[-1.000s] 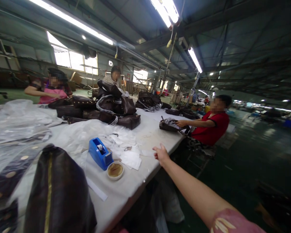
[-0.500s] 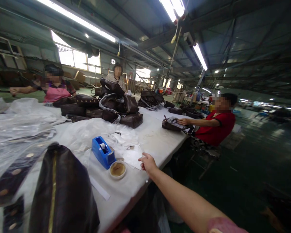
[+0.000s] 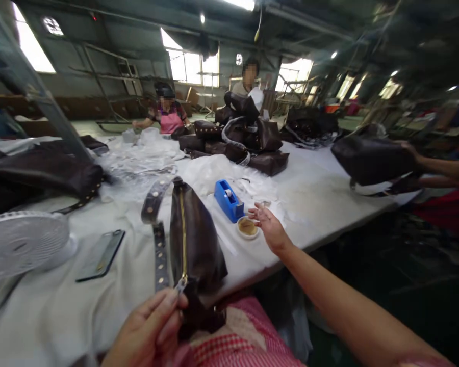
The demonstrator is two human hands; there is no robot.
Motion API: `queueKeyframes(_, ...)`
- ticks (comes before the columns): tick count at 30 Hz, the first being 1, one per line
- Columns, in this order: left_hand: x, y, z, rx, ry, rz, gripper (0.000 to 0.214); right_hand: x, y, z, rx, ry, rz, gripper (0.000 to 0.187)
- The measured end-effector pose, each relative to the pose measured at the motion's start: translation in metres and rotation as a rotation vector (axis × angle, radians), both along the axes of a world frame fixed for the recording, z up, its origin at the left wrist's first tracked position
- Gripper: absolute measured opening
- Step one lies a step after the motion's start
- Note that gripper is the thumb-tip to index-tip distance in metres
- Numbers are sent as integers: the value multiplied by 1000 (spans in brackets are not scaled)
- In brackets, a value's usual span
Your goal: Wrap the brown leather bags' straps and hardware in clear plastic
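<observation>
A dark brown leather bag (image 3: pixel 193 239) with a gold zipper lies in front of me, its near end over the table edge at my lap. My left hand (image 3: pixel 149 331) pinches the zipper pull at that near end, fingers closed. A studded strap (image 3: pixel 158 239) runs along the bag's left side. My right hand (image 3: pixel 268 227) is stretched out over the table with fingers apart, holding nothing, just right of a small white dish (image 3: pixel 248 227) with brown paste. A blue tape dispenser (image 3: pixel 228 200) stands behind the dish.
A white fan (image 3: pixel 23 242) and a dark phone (image 3: pixel 101 255) lie at left on the white table (image 3: pixel 321 199). Piled brown bags (image 3: pixel 245 142) sit mid-table. Two people sit at the far side; another person's hand at right holds a dark bag (image 3: pixel 373 160).
The view swung left and down, bringing my left hand and the bag's near end into sight. My right hand drew back from the table's edge to beside the dish.
</observation>
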State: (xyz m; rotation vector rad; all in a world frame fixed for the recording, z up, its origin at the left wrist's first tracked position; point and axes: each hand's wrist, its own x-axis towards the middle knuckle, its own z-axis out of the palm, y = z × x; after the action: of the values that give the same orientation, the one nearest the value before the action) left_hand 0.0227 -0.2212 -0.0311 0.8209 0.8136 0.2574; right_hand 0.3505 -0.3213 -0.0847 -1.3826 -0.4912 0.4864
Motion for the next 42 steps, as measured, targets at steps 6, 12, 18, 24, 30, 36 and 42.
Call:
queueKeyframes(6,30,25,29,67,-52,35,33,-103,-11,5,211,-3,237,34)
queueKeyframes(12,56,43,31,81,-70,-36,31,-121,-2,-2,-9,-215,405,37)
queueKeyframes(18,59,45,28,86,-44,-51,33,-124,14,-14,18,-128,219,42)
queueKeyframes(24,62,43,28,119,-7,-32,37,-129,28,-22,20,-93,233,44)
queueKeyframes(30,67,38,27,138,5,-10,43,-133,26,-34,-144,-136,380,43)
queueKeyframes(36,43,37,31,173,104,3,52,-60,25,-28,-223,-181,100,33)
queueKeyframes(42,36,34,8,243,168,-36,60,55,74,4,-417,-222,-68,26)
